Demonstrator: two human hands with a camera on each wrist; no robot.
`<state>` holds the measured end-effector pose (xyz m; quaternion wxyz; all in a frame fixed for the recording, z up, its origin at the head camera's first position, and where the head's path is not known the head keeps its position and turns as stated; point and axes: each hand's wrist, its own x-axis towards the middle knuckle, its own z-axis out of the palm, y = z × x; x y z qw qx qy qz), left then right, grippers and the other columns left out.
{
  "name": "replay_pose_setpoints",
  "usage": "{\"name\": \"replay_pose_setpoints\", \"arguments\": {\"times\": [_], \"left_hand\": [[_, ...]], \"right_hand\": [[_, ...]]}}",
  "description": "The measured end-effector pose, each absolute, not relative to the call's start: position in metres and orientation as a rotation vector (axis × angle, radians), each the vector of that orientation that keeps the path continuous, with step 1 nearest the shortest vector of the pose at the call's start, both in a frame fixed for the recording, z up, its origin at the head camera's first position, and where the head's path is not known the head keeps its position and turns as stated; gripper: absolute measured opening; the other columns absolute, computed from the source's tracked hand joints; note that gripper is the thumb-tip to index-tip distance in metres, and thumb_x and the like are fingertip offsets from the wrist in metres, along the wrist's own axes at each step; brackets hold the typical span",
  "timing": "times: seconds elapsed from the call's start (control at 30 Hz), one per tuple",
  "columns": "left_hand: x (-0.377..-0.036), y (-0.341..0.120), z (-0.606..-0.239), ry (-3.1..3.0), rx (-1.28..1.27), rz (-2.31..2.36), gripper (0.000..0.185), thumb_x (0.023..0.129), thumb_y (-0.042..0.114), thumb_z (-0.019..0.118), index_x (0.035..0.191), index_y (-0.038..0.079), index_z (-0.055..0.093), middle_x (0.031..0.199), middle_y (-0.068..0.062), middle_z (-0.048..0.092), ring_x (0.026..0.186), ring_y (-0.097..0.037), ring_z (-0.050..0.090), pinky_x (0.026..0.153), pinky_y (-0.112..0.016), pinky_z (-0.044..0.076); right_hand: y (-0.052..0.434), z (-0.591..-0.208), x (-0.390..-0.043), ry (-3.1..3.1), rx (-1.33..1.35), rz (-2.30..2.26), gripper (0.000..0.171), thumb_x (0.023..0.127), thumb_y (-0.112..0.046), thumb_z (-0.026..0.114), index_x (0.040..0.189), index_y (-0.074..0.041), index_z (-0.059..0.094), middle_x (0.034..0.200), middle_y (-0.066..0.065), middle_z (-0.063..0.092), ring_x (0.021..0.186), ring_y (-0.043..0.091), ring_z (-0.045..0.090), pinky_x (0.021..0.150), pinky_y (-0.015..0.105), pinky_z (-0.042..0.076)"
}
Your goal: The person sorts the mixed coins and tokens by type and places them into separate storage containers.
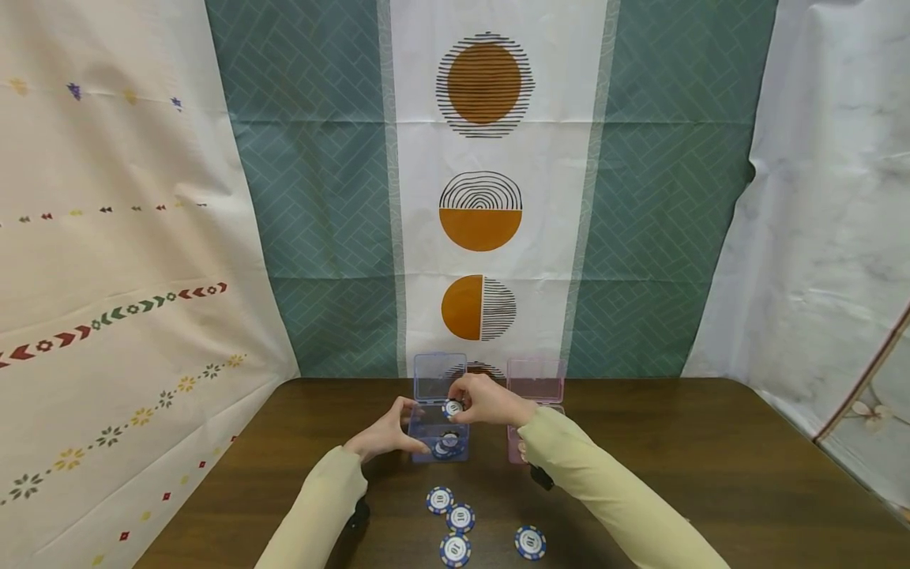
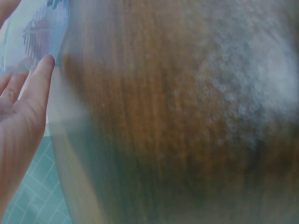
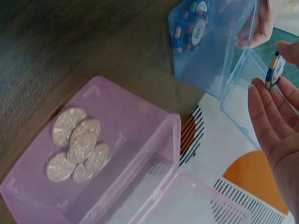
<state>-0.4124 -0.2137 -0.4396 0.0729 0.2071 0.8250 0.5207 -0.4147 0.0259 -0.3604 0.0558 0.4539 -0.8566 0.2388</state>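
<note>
Blue-and-white chip [image 1: 452, 408], pinched edge-on between fingertips of right hand [image 1: 490, 401], held directly above open mouth of blue box; other fingers loosely spread in the right wrist view, apparently so the chip can drop flat.

Left to right along the table [image 1: 711, 466]:
- Left hand [image 1: 387, 435]: curled against left wall of blue box, thumb at its front, seemingly steadying it; fingers seen through the clear wall [image 3: 247, 35].
- Blue box [image 1: 439, 438]: clear plastic, near the back edge, hinged lid upright behind; several blue chips [image 3: 191, 28] already inside.
- Pink box [image 3: 93, 158]: just right of the blue one, lid likewise upright, partly hidden behind the right sleeve in the head view; five pale chips [image 3: 77, 151] overlapping on its floor.
- Loose blue chips [image 1: 460, 518]: four, flat near the front edge, within reach of either hand.
</note>
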Motion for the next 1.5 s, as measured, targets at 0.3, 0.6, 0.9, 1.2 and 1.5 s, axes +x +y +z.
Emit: {"name": "replay_pose_setpoints", "arguments": {"times": [0.3,0.6,0.9,1.2,1.5], "left_hand": [[-0.41,-0.211,-0.436,2.467,0.6,1.567,0.073,0.069,0.011,0.079,0.121,0.003,0.028,0.128,-0.017,0.037,0.119,-0.041,0.032,0.087,-0.055,0.034],[-0.41,-0.211,-0.436,2.432,0.618,1.608,0.072,0.07,0.007,0.078,0.121,0.001,0.028,0.129,-0.018,0.038,0.119,-0.042,0.031,0.086,-0.05,0.037],[-0.411,-0.212,-0.437,2.458,0.602,1.576,0.074,0.07,0.011,0.078,0.122,0.002,0.027,0.127,-0.016,0.038,0.12,-0.041,0.03,0.089,-0.054,0.033],[-0.411,-0.212,-0.441,2.501,0.699,1.555,0.073,0.069,0.016,0.079,0.119,0.001,0.029,0.124,-0.018,0.041,0.116,-0.044,0.033,0.084,-0.05,0.038],[-0.41,-0.209,-0.437,2.468,0.614,1.589,0.073,0.069,0.007,0.078,0.121,0.0,0.028,0.128,-0.018,0.038,0.119,-0.042,0.03,0.088,-0.054,0.033]], "right_hand": [[0.021,-0.356,-0.415,-2.648,1.355,0.703,0.033,0.078,-0.017,0.072,0.103,0.001,0.06,0.096,0.01,0.058,0.079,0.022,0.057,0.069,0.022,0.045],[0.024,-0.347,-0.411,-2.64,1.343,0.74,0.03,0.077,-0.016,0.073,0.101,-0.004,0.06,0.097,0.004,0.058,0.075,0.011,0.057,0.068,0.021,0.046],[0.034,-0.345,-0.406,-2.661,1.471,0.742,0.032,0.075,-0.015,0.075,0.102,-0.006,0.06,0.096,0.002,0.058,0.072,0.009,0.056,0.066,0.019,0.046],[0.055,-0.35,-0.391,-2.715,1.792,0.742,0.029,0.071,-0.009,0.075,0.097,-0.005,0.065,0.087,0.0,0.063,0.073,0.005,0.058,0.065,0.017,0.046],[0.076,-0.364,-0.373,-2.78,1.93,0.635,0.025,0.07,-0.009,0.076,0.093,-0.005,0.068,0.085,-0.004,0.065,0.071,0.001,0.057,0.062,0.015,0.046]]}}
